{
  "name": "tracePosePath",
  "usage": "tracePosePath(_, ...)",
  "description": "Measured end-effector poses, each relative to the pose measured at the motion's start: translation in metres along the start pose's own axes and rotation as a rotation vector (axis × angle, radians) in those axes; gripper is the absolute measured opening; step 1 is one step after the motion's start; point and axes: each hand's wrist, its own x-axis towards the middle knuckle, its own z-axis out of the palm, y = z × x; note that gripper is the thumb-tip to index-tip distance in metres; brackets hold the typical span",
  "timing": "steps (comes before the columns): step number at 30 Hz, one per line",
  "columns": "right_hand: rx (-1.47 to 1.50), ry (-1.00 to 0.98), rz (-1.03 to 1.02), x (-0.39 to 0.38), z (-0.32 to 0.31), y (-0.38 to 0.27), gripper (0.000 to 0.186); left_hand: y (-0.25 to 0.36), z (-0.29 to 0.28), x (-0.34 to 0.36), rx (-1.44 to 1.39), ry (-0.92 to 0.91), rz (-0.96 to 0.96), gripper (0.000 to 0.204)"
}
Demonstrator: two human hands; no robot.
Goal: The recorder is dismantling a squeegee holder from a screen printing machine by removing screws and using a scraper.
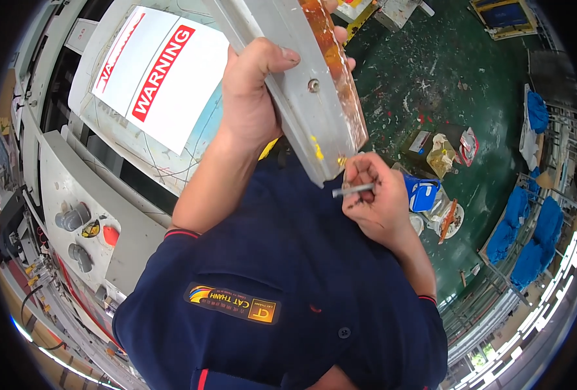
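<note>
A long squeegee (pixel 293 97) with a grey aluminium holder slants across the upper middle, its lower end near my chest. Along its right side runs an amber blade (pixel 327 40), smeared with pale residue. My left hand (pixel 253 88) is wrapped round the holder, thumb on the near face and fingertips showing past the blade. A bolt (pixel 313 85) sits in the holder's face; yellow ink marks the lower end. Just below that end, my right hand (pixel 379 198) is closed on a short grey metal rod (pixel 350 190), possibly a hex key. Its far part is hidden in the fingers.
Left of me, a white sheet with red bands (pixel 191 84) lies on a pale machine bed (pixel 83 97). A control panel (pixel 129 260) with grey knobs and a red button stands nearer. On the green floor (pixel 425 78) are a blue container (pixel 424 195) and tubs; racks line the right.
</note>
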Motion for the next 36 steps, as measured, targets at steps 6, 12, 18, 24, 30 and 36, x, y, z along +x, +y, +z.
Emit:
tracePosePath(6,-0.026,0.188,-0.078,-0.005,0.001,0.019,0.038,0.013,0.013,-0.001,-0.006,-0.016,0.082,0.096)
tracePosePath(12,-0.319,0.375,-0.46,0.015,0.001,0.007,0.029,-0.008,-0.022,0.004,-0.078,-0.33,0.099,0.086)
tracePosePath(18,-0.468,0.383,-0.447,0.007,0.007,0.003,0.029,-0.008,-0.015,-0.003,0.001,-0.274,0.103,0.089)
tracePosePath(24,-0.474,0.316,-0.359,0.006,0.003,-0.004,0.03,-0.009,-0.005,-0.01,0.07,-0.216,0.162,0.09)
tracePosePath(30,-0.19,0.217,-0.18,0.006,-0.004,0.007,0.034,-0.013,0.002,-0.012,0.116,-0.292,0.164,0.091)
tracePosePath(36,-0.178,0.187,-0.225,-0.007,-0.021,0.015,0.032,-0.035,0.024,0.004,0.147,-0.244,0.216,0.092)
